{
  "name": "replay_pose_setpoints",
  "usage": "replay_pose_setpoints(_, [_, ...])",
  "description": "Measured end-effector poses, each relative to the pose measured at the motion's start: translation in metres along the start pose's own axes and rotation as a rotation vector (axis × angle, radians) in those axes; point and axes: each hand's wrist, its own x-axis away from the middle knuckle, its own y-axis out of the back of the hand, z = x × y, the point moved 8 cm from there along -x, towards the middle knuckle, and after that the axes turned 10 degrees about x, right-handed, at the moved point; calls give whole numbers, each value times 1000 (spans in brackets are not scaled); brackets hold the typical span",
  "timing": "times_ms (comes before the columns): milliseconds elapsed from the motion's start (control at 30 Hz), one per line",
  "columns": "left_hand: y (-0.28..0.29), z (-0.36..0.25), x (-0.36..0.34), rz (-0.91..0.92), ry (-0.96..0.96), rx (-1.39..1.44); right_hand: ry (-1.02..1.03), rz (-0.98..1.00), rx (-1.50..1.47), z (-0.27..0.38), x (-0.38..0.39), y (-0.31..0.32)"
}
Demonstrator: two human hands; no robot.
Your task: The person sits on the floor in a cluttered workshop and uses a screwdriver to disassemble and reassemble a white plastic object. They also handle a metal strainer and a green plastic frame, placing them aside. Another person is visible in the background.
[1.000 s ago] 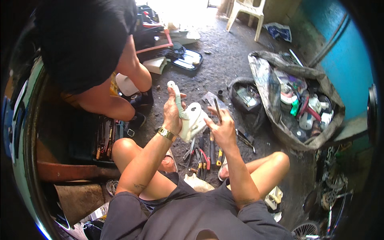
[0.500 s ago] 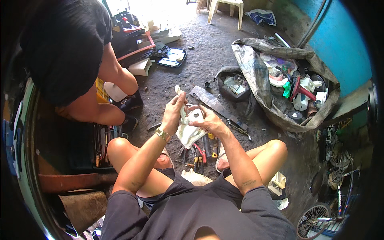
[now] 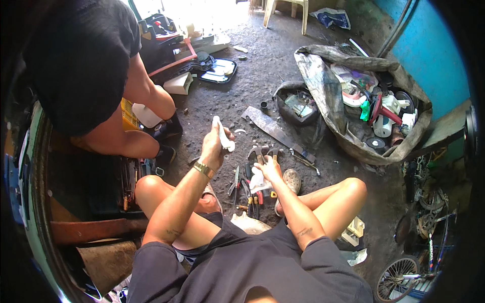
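Looks like the white part just came apart: half a second ago both hands were on it together, now they're separated with a piece each. Left hand (image 3: 213,148) is gripping a slim white piece (image 3: 223,135) up above the floor (image 3: 209,101); right hand (image 3: 272,170) is closed on a chunkier white piece (image 3: 258,181) over the pliers (image 3: 246,189). There's a new white sliver (image 3: 240,49) by the tray (image 3: 233,76) too, so I'd guess it snapped.

A rough workshop, by its hand tools (image 3: 260,197), sack (image 3: 319,83) of plastic parts (image 3: 384,126) and grimy floor (image 3: 212,93)
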Motion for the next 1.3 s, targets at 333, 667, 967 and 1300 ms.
replay_pose_setpoints(333, [-2,-23,5,-91,-403,-428,40,583,-1024,174,58,69])
replay_pose_setpoints(667, [-2,-23,0,-24,-393,-460,-13,771,-1335,167,67,37])
replay_pose_setpoints(967, [-2,-34,-5,83,-208,-217,33,208,-945,54,-60,98])
replay_pose_setpoints(1300, [-7,59,0,386,-82,-867,70,425,-545,107,-16,98])
